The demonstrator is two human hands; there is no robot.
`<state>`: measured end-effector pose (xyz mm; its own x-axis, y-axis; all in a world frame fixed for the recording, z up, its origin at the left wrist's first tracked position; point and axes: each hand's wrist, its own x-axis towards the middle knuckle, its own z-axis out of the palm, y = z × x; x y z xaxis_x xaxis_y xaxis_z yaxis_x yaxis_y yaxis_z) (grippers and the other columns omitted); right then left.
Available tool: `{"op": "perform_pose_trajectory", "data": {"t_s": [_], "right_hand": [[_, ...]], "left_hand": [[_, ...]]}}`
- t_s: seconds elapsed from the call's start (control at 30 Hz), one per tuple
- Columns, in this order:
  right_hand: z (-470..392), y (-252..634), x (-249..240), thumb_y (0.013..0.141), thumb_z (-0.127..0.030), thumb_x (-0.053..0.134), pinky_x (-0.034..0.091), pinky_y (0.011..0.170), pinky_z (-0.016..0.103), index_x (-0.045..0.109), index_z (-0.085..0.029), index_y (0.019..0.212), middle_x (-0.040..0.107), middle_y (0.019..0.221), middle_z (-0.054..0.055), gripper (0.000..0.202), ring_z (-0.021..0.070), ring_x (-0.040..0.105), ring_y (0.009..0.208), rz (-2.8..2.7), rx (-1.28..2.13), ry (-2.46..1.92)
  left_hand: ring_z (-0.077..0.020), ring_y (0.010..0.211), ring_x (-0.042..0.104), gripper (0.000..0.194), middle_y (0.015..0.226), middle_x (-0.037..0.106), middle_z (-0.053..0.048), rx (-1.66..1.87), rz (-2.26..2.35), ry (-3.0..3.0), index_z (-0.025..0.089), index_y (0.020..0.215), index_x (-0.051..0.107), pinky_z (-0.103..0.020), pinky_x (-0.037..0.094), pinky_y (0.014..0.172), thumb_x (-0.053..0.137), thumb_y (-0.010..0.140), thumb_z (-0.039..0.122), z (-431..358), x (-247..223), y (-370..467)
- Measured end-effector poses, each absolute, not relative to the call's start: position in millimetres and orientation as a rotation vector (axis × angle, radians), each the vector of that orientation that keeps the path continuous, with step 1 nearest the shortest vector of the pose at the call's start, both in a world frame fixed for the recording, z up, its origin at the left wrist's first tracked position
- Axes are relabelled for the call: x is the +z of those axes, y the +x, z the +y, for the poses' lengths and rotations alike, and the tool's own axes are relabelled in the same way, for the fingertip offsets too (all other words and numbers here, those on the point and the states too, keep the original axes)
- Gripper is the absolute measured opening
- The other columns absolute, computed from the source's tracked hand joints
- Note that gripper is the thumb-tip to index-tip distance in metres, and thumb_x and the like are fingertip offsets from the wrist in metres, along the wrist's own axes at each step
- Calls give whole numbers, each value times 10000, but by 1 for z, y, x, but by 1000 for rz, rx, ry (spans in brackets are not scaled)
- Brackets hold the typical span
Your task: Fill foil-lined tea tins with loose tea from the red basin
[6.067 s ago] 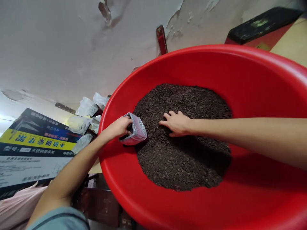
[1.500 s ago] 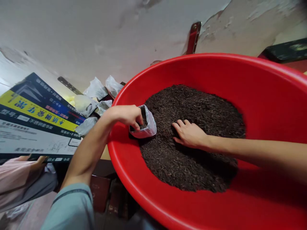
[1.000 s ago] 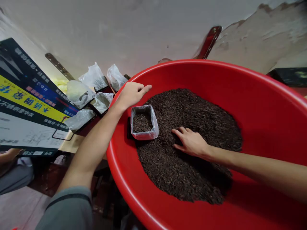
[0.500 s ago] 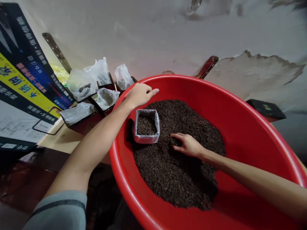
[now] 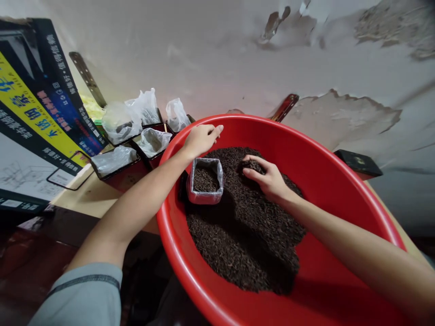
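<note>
A large red basin (image 5: pixel 340 194) holds a heap of dark loose leaf-like material (image 5: pixel 238 253). At the heap's left side stands a small square container (image 5: pixel 205 197) lined with clear plastic, partly filled with the same dark material. My left hand (image 5: pixel 203 138) is over the basin's back-left rim, just above the container, its fingers curled together; whether anything is between them is hidden. My right hand (image 5: pixel 267 176) is over the heap, right of the container, fingers curved round a clump of the dark material.
Several boxes with plastic liners (image 5: pixel 113 160) stand left of the basin on a wooden surface (image 5: pixel 84 199). A large printed carton (image 5: pixel 37 113) leans at the far left. A black box (image 5: pixel 360 163) sits behind the basin at right, near the peeling wall.
My right hand has risen from the heap and now has a clump of dark material in its fingers. My left hand's fingers have drawn closer together. The view has shifted slightly.
</note>
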<state>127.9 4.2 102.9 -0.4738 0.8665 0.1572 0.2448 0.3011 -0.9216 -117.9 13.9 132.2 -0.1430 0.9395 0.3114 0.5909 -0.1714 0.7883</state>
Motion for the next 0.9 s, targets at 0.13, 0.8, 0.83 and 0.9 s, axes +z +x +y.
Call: {"op": "perform_pose_trajectory", "data": {"t_s": [0.13,0.8,0.83,0.9], "right_hand": [[0,85,124,723,-501,785,466,497,299,598,-254,1017,546,731,-36,427,128,482,550,-1651,1452,-762],[8,14,90,724,-480,708,447,978,416,510,-242,943,653,1070,44,379,220,584,997,-1739,1170,-401],[8,14,90,724,-475,704,446,971,414,509,-244,941,651,1070,43,372,218,580,989,-1743,1172,-396],[8,15,90,725,-457,697,448,949,404,505,-243,939,640,1043,36,358,211,573,960,-1744,1174,-381]], "left_hand": [[-202,805,692,450,808,739,-86,1429,1446,1303,196,781,705,-321,502,781,479,998,519,12,136,-111],[-190,1016,676,316,1024,745,-54,1672,1198,720,191,857,697,-323,491,996,470,957,388,-27,103,-98],[-185,1024,673,299,1033,742,-53,1675,1202,720,189,863,697,-314,489,996,470,954,361,-26,102,-98],[-178,1030,668,274,1043,737,-52,1683,1220,722,188,878,698,-303,488,993,477,948,333,-25,101,-99]]}}
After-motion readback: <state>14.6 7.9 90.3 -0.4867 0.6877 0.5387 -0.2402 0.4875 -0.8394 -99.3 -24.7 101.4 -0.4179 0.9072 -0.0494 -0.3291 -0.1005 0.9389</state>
